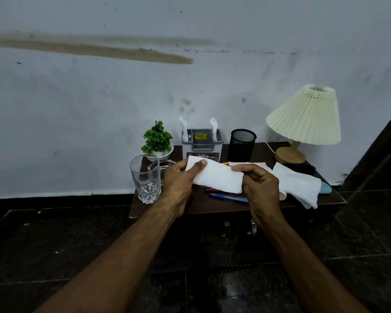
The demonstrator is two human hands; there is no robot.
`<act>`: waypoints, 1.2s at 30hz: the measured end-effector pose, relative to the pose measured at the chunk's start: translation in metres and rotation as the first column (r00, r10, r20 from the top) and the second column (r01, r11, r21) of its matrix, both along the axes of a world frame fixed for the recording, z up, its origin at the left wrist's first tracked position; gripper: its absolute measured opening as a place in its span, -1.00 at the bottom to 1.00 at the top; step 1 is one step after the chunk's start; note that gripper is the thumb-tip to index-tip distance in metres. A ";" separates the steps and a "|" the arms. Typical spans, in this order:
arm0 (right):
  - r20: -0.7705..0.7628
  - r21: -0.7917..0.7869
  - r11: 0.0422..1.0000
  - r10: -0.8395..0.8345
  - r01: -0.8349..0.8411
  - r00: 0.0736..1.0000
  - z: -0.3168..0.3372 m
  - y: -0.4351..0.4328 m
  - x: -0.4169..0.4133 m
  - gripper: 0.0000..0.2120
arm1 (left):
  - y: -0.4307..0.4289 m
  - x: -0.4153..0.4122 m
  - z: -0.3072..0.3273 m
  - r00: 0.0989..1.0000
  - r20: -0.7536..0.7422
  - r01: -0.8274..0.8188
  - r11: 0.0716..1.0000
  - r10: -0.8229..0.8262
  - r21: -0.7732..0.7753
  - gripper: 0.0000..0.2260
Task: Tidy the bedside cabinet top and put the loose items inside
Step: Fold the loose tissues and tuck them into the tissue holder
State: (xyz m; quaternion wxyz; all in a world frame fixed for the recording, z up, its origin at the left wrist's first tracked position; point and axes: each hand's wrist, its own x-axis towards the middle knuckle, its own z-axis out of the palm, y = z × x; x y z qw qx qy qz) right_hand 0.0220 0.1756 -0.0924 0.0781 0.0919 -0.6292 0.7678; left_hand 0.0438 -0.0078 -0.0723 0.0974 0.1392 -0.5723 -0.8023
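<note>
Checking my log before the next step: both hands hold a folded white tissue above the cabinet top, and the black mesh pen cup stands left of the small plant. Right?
Not quite. The head view shows the black mesh pen cup right of the small plant, past the grey box. The rest holds: the left hand and right hand hold the folded white tissue above the cabinet top.

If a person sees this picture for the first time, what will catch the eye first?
Both hands, left hand and right hand, hold a folded white tissue above the cabinet top. At the back right stands a cream pleated lamp; at the front left, a clear drinking glass.
</note>
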 end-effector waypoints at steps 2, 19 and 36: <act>0.050 -0.080 0.994 0.076 -0.072 0.996 0.007 0.003 0.005 -0.73 | -0.002 -0.001 -0.001 1.000 -0.018 0.001 1.000 -0.002 -0.014 -0.83; 0.151 0.188 0.950 0.221 -0.247 0.964 0.012 -0.020 0.000 -0.78 | -0.002 0.004 -0.006 0.995 -0.058 0.067 0.969 -0.083 -0.237 -0.85; 0.070 0.230 0.941 0.236 -0.246 0.969 0.009 -0.020 0.004 -0.81 | -0.001 0.005 -0.001 0.995 -0.062 0.055 0.947 -0.079 -0.318 -0.82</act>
